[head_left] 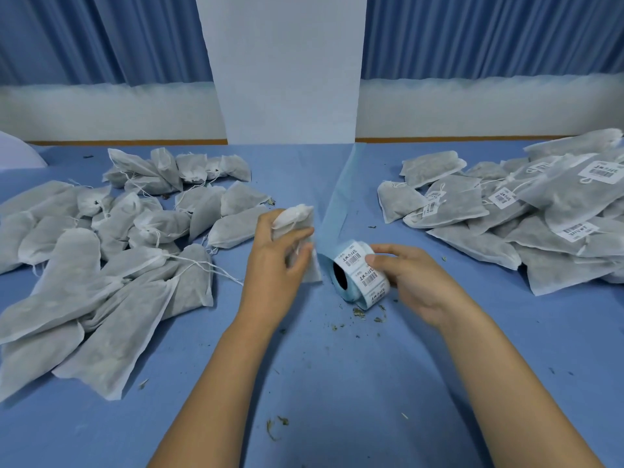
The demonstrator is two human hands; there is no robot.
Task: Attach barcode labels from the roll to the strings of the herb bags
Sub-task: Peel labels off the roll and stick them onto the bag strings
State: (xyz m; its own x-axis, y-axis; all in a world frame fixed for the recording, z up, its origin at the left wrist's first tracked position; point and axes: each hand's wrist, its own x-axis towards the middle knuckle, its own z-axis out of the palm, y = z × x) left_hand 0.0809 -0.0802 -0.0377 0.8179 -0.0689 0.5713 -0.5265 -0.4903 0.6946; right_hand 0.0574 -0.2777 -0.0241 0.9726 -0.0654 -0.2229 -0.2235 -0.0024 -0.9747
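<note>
Label roll [361, 273] lies sideways, core facing left hand [275, 261].

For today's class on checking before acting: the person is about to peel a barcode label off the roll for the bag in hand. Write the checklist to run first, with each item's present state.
1. Herb bag held in left hand: ok.
2. Right hand fingertips on the label roll: ok.
3. Labels left on the roll: ok.
4. Held bag's string free to take a label: cannot tell.
5. Label edge already lifted: cannot tell.
6. Labelled pile kept apart from unlabelled pile: ok.
</note>
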